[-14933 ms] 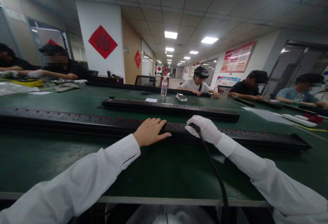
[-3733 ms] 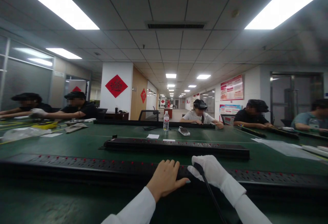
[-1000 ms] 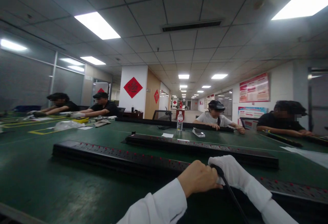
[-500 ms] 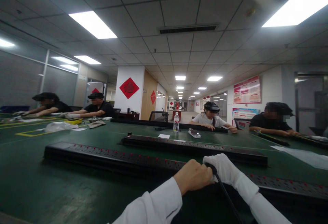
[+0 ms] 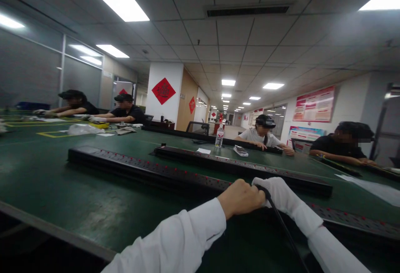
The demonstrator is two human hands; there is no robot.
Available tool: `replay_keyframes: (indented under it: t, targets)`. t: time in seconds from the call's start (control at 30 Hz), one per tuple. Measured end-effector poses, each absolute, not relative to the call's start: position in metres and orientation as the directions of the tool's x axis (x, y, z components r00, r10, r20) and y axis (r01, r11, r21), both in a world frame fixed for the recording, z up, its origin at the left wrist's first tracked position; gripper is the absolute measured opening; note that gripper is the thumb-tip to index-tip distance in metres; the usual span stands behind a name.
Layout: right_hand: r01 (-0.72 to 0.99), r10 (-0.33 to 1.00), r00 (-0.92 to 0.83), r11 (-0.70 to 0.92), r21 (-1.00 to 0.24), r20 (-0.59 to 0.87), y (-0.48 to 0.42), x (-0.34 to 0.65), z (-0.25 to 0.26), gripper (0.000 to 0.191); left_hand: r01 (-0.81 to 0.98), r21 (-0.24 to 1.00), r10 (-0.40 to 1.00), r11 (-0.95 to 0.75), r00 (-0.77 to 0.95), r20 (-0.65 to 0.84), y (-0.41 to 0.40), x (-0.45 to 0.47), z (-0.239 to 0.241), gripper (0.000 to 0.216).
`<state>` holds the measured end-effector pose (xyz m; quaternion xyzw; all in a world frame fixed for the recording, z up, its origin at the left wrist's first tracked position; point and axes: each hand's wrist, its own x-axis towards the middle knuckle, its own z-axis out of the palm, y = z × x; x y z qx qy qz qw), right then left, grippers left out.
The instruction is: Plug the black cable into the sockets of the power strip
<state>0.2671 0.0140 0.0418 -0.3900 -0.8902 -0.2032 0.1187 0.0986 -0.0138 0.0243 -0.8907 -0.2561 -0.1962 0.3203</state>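
My bare left hand point(image 5: 241, 198) is closed, knuckles up, with its fingertips against the black cable point(image 5: 286, 227) where it meets my other hand. My right hand point(image 5: 276, 192), in a white glove, is closed around the cable's thick upper end. From there the cable runs down toward the bottom edge of the view. Both hands touch each other, and what lies inside the fingers is partly hidden. Behind them stretches a long black power strip point(image 5: 125, 163) with red dots along its top; my hands and sleeves cover its middle.
A second long black strip point(image 5: 237, 165) lies farther back on the green table point(image 5: 40, 181). Beyond it are a water bottle point(image 5: 219, 136), a phone point(image 5: 240, 151) and a white paper point(image 5: 203, 151). Plastic sheeting point(image 5: 371, 187) lies right. Several co-workers sit around the table.
The view has tilted and shifted, so more of the table's near edge shows at lower left. My hands keep the same hold on the cable.
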Motion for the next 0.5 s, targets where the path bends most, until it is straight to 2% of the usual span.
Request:
replay_keyframes:
  t: [0.23,0.5]
  targets:
    - [0.752,0.666,-0.658,0.608,0.256,0.351,0.01,0.265,0.045,0.036,0.591,-0.448,0.362,-0.671,0.788,0.498,-0.015,0.097,0.026,0.029]
    - [0.785,0.697,-0.608,0.599,0.157,0.38,0.001,0.267,0.042,0.036,0.613,-0.371,0.446,-0.698,0.777,0.444,-0.02,0.095,0.026,0.027]
